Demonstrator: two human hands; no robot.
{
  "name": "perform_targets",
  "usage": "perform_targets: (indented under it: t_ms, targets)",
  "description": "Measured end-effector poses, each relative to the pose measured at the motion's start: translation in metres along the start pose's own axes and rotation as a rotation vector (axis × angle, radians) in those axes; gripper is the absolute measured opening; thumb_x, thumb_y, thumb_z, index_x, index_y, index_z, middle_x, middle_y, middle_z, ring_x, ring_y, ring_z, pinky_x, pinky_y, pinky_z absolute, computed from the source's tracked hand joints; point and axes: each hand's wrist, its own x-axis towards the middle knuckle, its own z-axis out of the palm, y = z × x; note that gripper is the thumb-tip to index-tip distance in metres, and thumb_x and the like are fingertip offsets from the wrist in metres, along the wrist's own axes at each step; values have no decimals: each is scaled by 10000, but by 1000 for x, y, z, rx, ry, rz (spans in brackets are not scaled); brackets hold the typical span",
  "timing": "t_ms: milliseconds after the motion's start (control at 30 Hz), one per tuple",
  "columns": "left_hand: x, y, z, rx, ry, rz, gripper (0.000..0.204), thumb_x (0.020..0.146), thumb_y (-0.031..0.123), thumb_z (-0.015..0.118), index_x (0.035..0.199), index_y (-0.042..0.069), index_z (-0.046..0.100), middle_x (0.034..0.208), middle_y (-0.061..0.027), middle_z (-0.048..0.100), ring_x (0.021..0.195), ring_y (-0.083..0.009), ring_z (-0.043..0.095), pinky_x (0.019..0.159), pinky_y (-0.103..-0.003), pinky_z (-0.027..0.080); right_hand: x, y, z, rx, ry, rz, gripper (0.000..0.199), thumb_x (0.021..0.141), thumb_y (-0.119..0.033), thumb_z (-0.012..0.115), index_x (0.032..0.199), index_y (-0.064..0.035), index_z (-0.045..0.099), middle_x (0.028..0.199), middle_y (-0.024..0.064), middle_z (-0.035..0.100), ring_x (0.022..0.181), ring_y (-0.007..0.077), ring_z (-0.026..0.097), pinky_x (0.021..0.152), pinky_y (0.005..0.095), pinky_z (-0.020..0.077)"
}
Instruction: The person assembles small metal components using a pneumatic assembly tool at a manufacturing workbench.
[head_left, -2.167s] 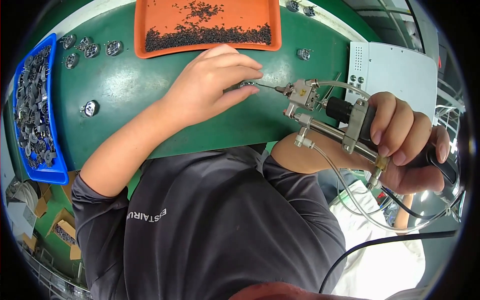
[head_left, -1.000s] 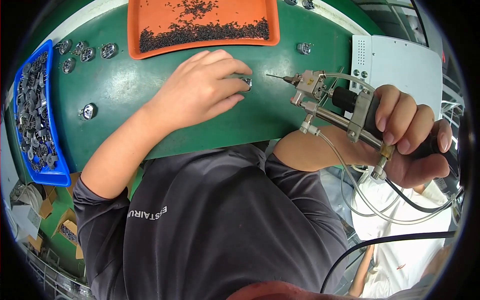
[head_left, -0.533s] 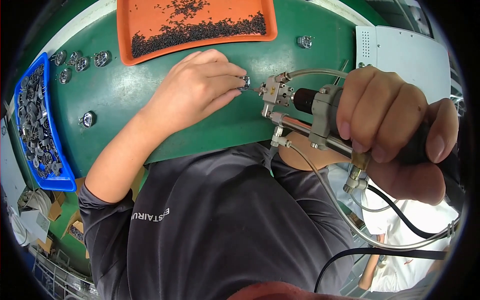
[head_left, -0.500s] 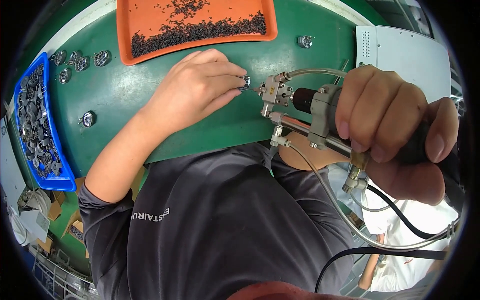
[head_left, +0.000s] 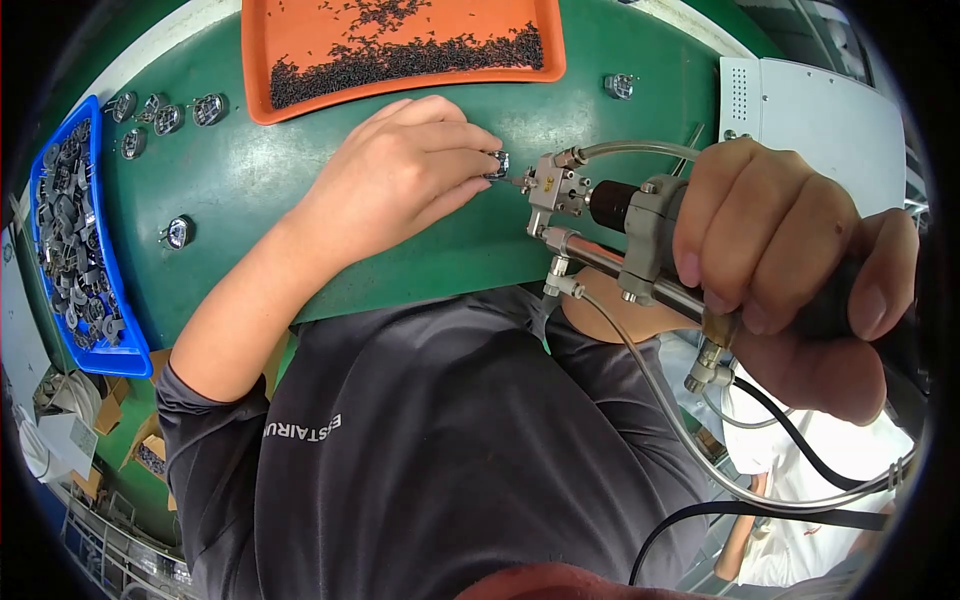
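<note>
Small metal part [head_left: 497, 163] pinched by left hand [head_left: 400, 180], right hand [head_left: 800, 290] gripping screwdriver [head_left: 610, 215]; orange tray [head_left: 300, 30] holds dark screws [head_left: 420, 60]

Bright, even overhead light fills the scene, throwing only a soft shadow under the left hand [head_left: 395, 185] on the green mat [head_left: 250, 190], which carries a faint sheen. Fisheye distortion bends the straight edges toward a black circular rim. The near right hand [head_left: 800, 290] looms large and slightly soft; the far orange tray [head_left: 300, 40] stays crisp.
</note>
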Motion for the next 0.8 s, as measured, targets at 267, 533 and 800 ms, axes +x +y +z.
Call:
perform_targets:
  t_ms: [267, 533, 800]
  targets:
    - [-2, -3, -2, 119, -37, 133, 138, 801, 81, 785, 928, 43, 748, 1032, -72, 756, 955, -258, 692, 819, -384, 570, 25, -11, 28, -122, -109, 164, 308, 976, -325, 725, 1059, -140, 494, 645, -21, 561, 469, 115, 531, 466, 276, 474]
    - [-17, 13, -6, 4, 52, 17, 121, 859, 161, 724, 951, 82, 726, 1027, -14, 708, 962, -223, 651, 833, -377, 542, 17, -19, 34, -63, 64, -63, 340, 933, -201, 773, 1095, -95, 494, 670, -2, 591, 496, 133, 565, 437, 295, 480]
    - [-85, -19, -224, 949, 538, -295, 85, 770, 101, 785, 839, 61, 756, 930, -93, 771, 865, -295, 712, 810, -412, 549, 9, -38, 20, -267, 219, -113, 346, 995, -383, 698, 1127, -164, 465, 665, -52, 557, 506, 93, 549, 487, 232, 445]
